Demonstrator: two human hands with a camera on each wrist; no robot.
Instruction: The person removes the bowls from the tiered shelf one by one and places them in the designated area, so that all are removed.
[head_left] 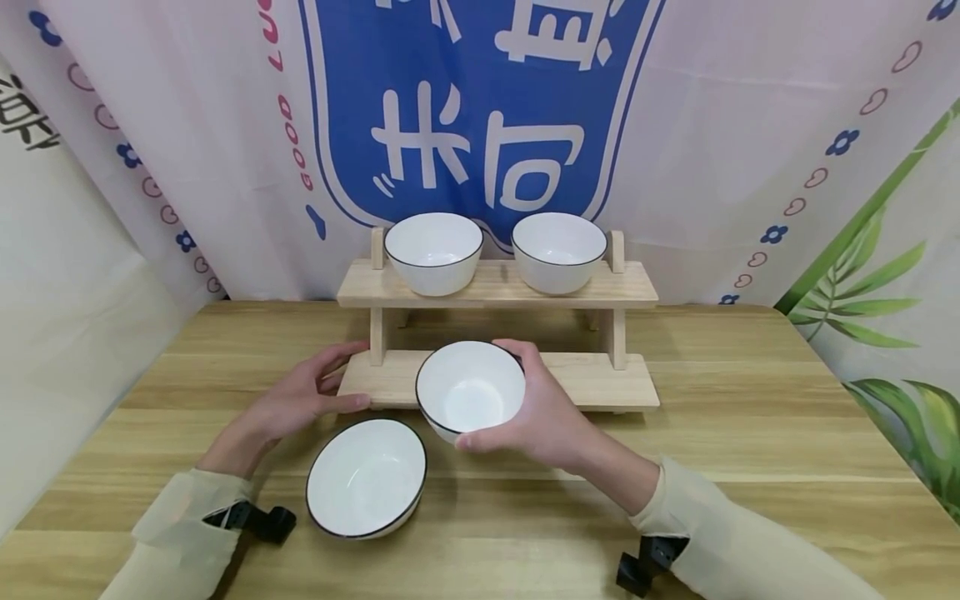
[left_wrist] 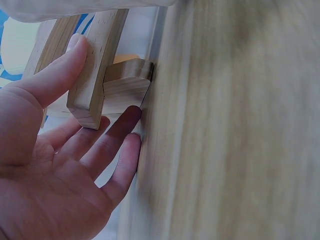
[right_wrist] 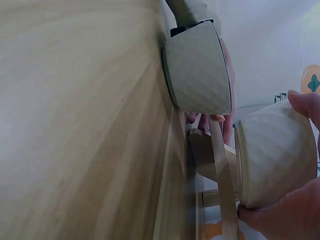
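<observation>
Our left hand (head_left: 298, 400), fingers spread, holds the shelf (head_left: 592, 382) still, we think; our right hand (head_left: 549, 418) pinches a bowl (head_left: 471, 392).

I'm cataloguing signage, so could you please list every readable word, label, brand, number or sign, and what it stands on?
"GOOD LUC": pink lettering on the backdrop, cut off at the top.
Blue panel: white Chinese characters, too stylised or cropped to read surely.
Left cloth: dark characters, cropped, unreadable.
Right wrist view: tiny dark characters, unreadable.
</observation>
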